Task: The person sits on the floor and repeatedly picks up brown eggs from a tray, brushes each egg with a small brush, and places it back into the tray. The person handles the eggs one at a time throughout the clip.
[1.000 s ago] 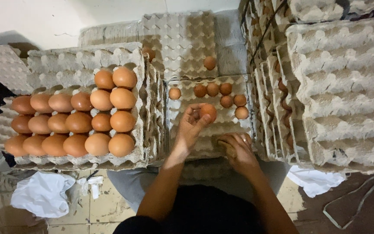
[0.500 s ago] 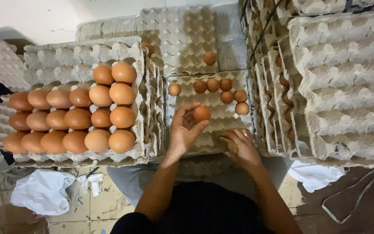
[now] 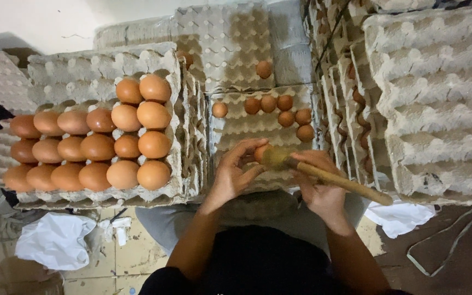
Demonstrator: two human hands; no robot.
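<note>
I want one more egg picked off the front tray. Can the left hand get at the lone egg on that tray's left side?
Probably not yet: the path from the left hand to the lone egg is open across the front tray, but that hand already holds an egg that the right hand brushes.

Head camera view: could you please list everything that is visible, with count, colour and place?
egg in hand: one, brown, between the left fingertips, partly hidden.
brush: one, wooden handle, bristle end against that egg.
left tray eggs: about nineteen, brown, in rows on the left stack.
left tray stack: grey pulp trays, left of centre.
middle tray eggs: seven, brown, on the tray beyond the hands.
lone egg: one, brown, on the far tray.
right tray stacks: grey, several, right side.
white bag: one, on the floor lower left.
white cloth: one, lower right.
left hand: holds the egg.
right hand: grips the brush.
</note>
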